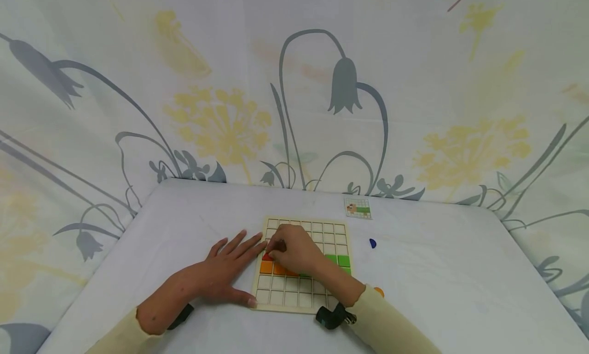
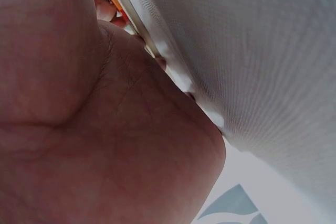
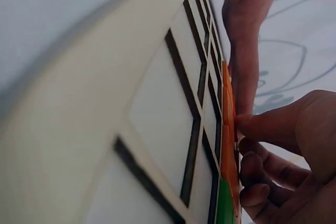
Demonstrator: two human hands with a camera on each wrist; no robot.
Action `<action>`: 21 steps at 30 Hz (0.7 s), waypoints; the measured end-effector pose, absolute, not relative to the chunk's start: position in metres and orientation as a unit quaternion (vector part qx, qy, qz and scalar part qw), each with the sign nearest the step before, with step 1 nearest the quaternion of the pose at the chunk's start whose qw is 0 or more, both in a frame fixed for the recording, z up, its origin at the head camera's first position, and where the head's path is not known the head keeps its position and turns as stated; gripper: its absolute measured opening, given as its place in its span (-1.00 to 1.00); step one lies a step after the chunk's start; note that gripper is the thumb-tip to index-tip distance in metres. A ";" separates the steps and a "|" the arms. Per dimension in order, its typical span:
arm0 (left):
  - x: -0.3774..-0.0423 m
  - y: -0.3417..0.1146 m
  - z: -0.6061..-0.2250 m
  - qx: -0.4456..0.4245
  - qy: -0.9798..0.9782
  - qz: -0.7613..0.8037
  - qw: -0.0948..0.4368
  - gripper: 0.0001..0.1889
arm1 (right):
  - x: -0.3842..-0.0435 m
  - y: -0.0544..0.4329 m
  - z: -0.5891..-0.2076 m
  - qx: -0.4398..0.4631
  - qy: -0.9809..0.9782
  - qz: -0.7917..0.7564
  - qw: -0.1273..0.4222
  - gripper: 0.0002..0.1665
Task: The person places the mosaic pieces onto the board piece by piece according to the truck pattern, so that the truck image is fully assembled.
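Observation:
A wooden grid board (image 1: 271, 309) lies on the white table, its cells partly filled with coloured pieces. My right hand (image 1: 294, 249) is over the board's left part, thumb and fingers pinching a small red piece (image 1: 267, 256) at the leftmost column. Just below that piece runs a row of orange pieces (image 1: 266, 267), continued by green pieces (image 1: 343, 261) on the right. My left hand (image 1: 223, 269) lies with fingers spread beside the board, fingertips and thumb touching its left edge. In the right wrist view, the right thumb (image 3: 268, 128) meets the red piece; its exact shape is hidden.
A small pattern card (image 1: 358, 208) lies behind the board at the right. A dark blue half-round piece (image 1: 372, 243) is on the table right of the board. Near the right sleeve, an orange round piece (image 1: 379, 291) is partly covered. A flowered cloth hangs behind the table.

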State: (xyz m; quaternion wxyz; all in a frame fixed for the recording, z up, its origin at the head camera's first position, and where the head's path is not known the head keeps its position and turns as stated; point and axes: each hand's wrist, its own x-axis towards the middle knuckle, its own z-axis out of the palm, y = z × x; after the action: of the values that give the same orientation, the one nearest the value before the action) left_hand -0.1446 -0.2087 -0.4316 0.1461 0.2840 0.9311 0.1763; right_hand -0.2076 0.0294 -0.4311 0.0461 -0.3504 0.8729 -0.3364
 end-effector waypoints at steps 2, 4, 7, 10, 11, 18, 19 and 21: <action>-0.145 -0.208 -0.431 0.283 0.931 0.175 0.147 0.24 | -0.207 0.031 -0.430 -0.354 0.873 -0.334 0.038 -0.85; -0.146 -0.208 -0.431 0.280 0.932 0.173 0.149 0.24 | -0.206 0.035 -0.429 -0.353 0.873 -0.336 0.030 -0.85; -0.147 -0.206 -0.431 0.274 0.935 0.167 0.152 0.24 | -0.203 0.046 -0.424 -0.344 0.875 -0.339 0.021 -0.87; -0.148 -0.205 -0.431 0.266 0.938 0.161 0.155 0.25 | -0.201 0.062 -0.420 -0.338 0.876 -0.343 0.016 -0.89; -0.148 -0.204 -0.431 0.263 0.939 0.158 0.156 0.25 | -0.200 0.069 -0.419 -0.335 0.877 -0.345 0.013 -0.90; -0.147 -0.204 -0.432 0.254 0.940 0.159 0.162 0.27 | -0.200 0.125 -0.417 -0.294 0.889 -0.350 0.006 -0.92; -0.147 -0.204 -0.433 0.252 0.940 0.159 0.163 0.27 | -0.200 0.133 -0.417 -0.283 0.893 -0.349 0.006 -0.92; -0.146 -0.205 -0.433 0.252 0.940 0.161 0.162 0.27 | -0.200 0.148 -0.415 -0.265 0.900 -0.345 -0.001 -0.92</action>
State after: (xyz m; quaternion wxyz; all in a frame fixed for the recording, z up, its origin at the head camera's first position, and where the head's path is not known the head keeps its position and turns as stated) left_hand -0.1465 -0.2052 -0.4334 0.1625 0.2523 0.9402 0.1612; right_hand -0.2004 0.1485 -0.4149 -0.0009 -0.2648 0.9003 -0.3454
